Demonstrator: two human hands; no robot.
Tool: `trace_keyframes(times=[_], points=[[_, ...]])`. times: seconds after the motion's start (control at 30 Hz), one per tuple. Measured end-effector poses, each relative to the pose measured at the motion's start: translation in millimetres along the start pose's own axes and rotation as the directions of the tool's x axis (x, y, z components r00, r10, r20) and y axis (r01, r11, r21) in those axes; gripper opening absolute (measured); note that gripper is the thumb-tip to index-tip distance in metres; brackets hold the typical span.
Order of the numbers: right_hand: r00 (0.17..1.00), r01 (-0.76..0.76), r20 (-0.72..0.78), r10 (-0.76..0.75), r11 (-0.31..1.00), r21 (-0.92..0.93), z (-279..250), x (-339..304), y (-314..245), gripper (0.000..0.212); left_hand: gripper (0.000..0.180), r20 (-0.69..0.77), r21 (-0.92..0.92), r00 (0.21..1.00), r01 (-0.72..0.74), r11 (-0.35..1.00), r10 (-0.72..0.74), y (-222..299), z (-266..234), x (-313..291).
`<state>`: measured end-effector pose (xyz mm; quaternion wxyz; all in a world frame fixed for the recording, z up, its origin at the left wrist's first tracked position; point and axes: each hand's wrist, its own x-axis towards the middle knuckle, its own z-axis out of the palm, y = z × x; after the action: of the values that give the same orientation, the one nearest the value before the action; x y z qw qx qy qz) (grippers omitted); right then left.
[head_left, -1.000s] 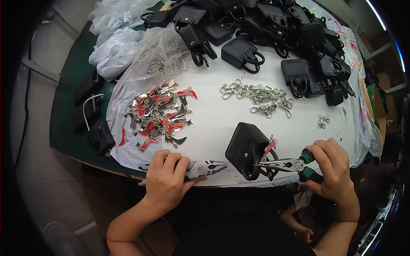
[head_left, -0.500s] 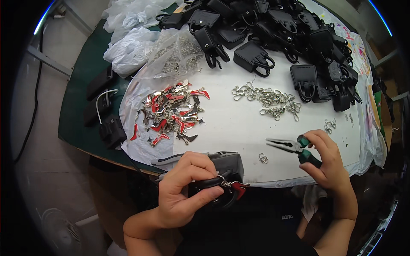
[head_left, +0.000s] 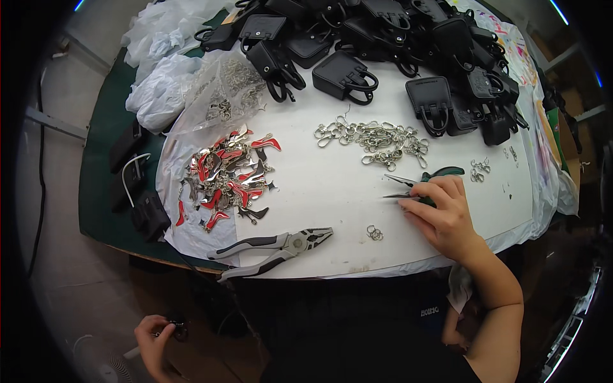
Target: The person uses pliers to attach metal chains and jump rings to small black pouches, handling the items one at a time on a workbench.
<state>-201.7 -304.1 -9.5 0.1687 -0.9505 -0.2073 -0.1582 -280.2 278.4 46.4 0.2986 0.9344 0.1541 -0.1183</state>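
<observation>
My right hand [head_left: 447,220] is over the white work surface, its fingers closed around the spread needle-nose pliers [head_left: 451,171] with green handles. One green handle sticks out beyond my fingers, and the jaws point left. Down at the lower left, below the table edge, my left hand [head_left: 152,341] pinches a small black handbag [head_left: 181,330]. Only a dark looped part of it shows; the rest is lost against the dark background. Grey combination pliers [head_left: 297,242] lie near the front edge. A few metal rings [head_left: 375,233] rest in front of my right hand.
Red and black boot charms [head_left: 233,182] are heaped at the left, with a clear bag of metal parts [head_left: 223,89] behind. Silver clasps [head_left: 383,142] lie mid-table. Many black mini handbags [head_left: 345,73] crowd the back and right. Black boxes with a cable [head_left: 150,214] sit left.
My left hand has dropped away from the table to the lower left with the handbag, uncovering the grey pliers. My right hand has brought the green pliers up and left, down to the surface.
</observation>
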Motion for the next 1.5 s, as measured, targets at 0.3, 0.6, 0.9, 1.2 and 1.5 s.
trace_keyframes(times=[0.3, 0.6, 0.9, 1.2, 1.5], points=[[0.983, 0.060, 0.173, -0.069, 0.997, 0.056, -3, 24, 9, 0.011, 0.021, 0.046, -0.305, 0.667, -0.699, 0.646, 0.744, 193, 88, 83], [0.983, -0.179, 0.093, 0.158, 0.720, 0.671, -6, 68, -19, 0.009, 0.024, -0.007, 0.086, 0.455, -0.887, 0.454, 0.890, 318, 227, 175], [0.892, -0.424, 0.304, 0.335, 0.385, 0.820, 18, 66, -4, 0.010, 0.015, 0.093, -0.078, 0.485, -0.867, 0.492, 0.869, 320, 219, 178], [0.852, -0.489, 0.428, 0.303, 0.167, 0.856, 16, 67, -10, 0.011, 0.007, 0.557, -0.758, 0.668, 0.166, 0.631, 0.494, 311, 187, 145], [0.832, -0.455, 0.449, 0.326, -0.063, 0.888, 22, 71, -17, 0.011, 0.008, 0.557, -0.812, 0.615, 0.262, 0.521, 0.558, 303, 193, 146]])
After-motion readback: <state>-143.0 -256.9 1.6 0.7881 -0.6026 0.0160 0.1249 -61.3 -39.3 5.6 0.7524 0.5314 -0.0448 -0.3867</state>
